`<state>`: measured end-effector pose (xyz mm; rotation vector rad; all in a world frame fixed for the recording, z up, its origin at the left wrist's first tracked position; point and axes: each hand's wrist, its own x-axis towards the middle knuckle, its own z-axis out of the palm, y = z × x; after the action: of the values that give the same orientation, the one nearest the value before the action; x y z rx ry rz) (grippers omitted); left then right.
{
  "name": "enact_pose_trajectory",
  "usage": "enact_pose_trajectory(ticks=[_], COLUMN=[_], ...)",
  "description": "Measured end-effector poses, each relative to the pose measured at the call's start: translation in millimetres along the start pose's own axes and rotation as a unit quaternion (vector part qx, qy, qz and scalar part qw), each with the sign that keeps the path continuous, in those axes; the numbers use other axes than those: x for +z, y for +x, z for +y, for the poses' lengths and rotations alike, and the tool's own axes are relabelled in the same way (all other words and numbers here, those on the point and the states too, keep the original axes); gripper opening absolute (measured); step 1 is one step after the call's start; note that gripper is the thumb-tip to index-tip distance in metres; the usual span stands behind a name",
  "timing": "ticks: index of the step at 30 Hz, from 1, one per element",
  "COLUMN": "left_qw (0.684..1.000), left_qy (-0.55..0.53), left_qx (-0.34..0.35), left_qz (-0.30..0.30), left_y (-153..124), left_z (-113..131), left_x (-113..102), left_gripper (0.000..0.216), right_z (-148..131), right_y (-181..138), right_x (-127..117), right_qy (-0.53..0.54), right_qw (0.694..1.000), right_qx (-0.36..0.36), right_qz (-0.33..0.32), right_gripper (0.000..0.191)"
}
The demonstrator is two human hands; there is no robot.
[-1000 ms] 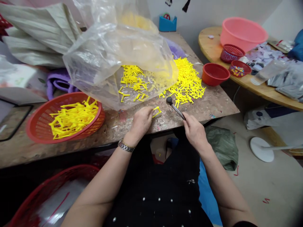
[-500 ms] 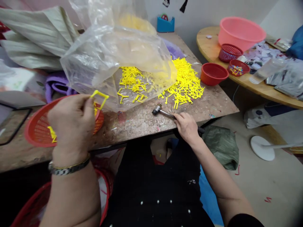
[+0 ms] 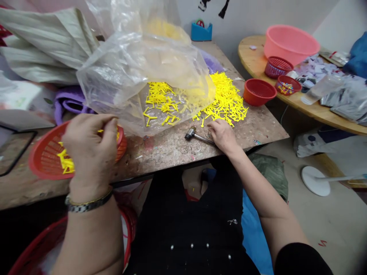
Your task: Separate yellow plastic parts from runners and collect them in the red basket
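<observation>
My left hand point(image 3: 91, 147) is over the orange-red mesh basket point(image 3: 40, 168), its thumb and index finger pressed together. No piece shows clearly past the fingertips, and what they hold, if anything, is hidden. Several yellow plastic pieces point(image 3: 66, 162) lie in the basket. My right hand point(image 3: 223, 137) rests on the worn table point(image 3: 169, 152), fingers curled at the near edge of a heap of small yellow plastic pieces point(image 3: 228, 97). Its fingertips are partly hidden. A small hammer point(image 3: 191, 133) lies on the table, its handle running under my right hand.
A clear plastic bag point(image 3: 126, 72) spreads over the table, with yellow pieces at its mouth. A red bowl point(image 3: 259, 92) stands at the table's right edge. Behind it, a round wooden table point(image 3: 249, 49) bears a pink basin point(image 3: 291, 42). A blue tape dispenser point(image 3: 201, 31) sits at the back.
My right hand has come off the hammer handle and moved forward to the yellow heap. The angled yellow piece no longer shows in my left hand, and more yellow shows in the basket.
</observation>
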<state>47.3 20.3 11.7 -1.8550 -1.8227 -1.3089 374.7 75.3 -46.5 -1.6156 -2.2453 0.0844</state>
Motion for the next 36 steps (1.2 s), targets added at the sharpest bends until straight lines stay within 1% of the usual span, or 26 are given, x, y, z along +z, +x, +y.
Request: enact_pose_trajectory(ticks=[2,5,7,10,13,17,19,22,25,28,30,32,34,36], left_qw=[0.998,0.989,0.979,0.962,0.948,0.939,0.937,0.935,0.934,0.929,0.921,0.911,0.900,0.890], left_qy=[-0.042,-0.087,-0.112,-0.143,-0.175,-0.199,-0.206,-0.220,-0.241,-0.254,-0.259,-0.269,-0.280,-0.289], left_qx=[0.032,0.054,0.063,0.083,0.094,0.093,0.082,0.053,0.005,-0.047,-0.069,-0.076,-0.078,-0.085], left_qz=[-0.026,-0.103,-0.156,-0.216,-0.247,-0.264,-0.271,-0.274,-0.265,-0.267,-0.282,-0.303,-0.324,-0.343], left_y=[-5.5,-17.9,-27.3,-40.1,-48.7,-53.4,-54.0,-54.0,-53.6,-52.8,-51.4,-49.8,-48.7,-48.8], left_z=[15.4,34.7,44.0,54.2,61.0,64.9,65.1,64.5,64.8,68.3,72.8,77.9,82.3,85.3], left_x=[9.5,27.2,40.3,58.4,72.0,83.3,87.3,92.5,96.7,98.1,97.1,95.2,93.2,92.0], left_gripper=[0.022,0.022,0.022,0.023,0.024,0.024,0.023,0.022,0.023,0.028,0.030,0.028,0.025,0.028], right_z=[-3.1,-5.5,-5.1,-2.7,-1.0,-0.1,0.4,-0.1,-5.2,-15.4,-23.1,-29.4,-33.4,-35.1], right_y=[12.8,29.4,39.3,52.3,62.4,69.6,69.9,64.8,51.6,31.5,16.7,2.7,-9.4,-19.1], right_x=[3.3,8.0,10.3,13.3,17.6,23.2,23.5,19.4,11.3,2.7,-1.6,-4.2,-5.1,-4.8], right_qy=[-0.016,-0.041,-0.057,-0.077,-0.097,-0.113,-0.109,-0.083,-0.035,0.013,0.034,0.054,0.071,0.082], right_qw=[1.000,0.999,0.997,0.995,0.992,0.988,0.988,0.993,0.999,0.999,0.996,0.994,0.991,0.988], right_qx=[-0.005,0.001,0.011,0.023,0.035,0.046,0.047,0.042,0.019,-0.013,-0.034,-0.051,-0.060,-0.063], right_qz=[-0.016,-0.033,-0.042,-0.056,-0.071,-0.095,-0.097,-0.072,-0.010,0.051,0.071,0.083,0.098,0.116], right_gripper=[0.029,0.033,0.035,0.036,0.034,0.034,0.033,0.029,0.026,0.023,0.020,0.019,0.018,0.018])
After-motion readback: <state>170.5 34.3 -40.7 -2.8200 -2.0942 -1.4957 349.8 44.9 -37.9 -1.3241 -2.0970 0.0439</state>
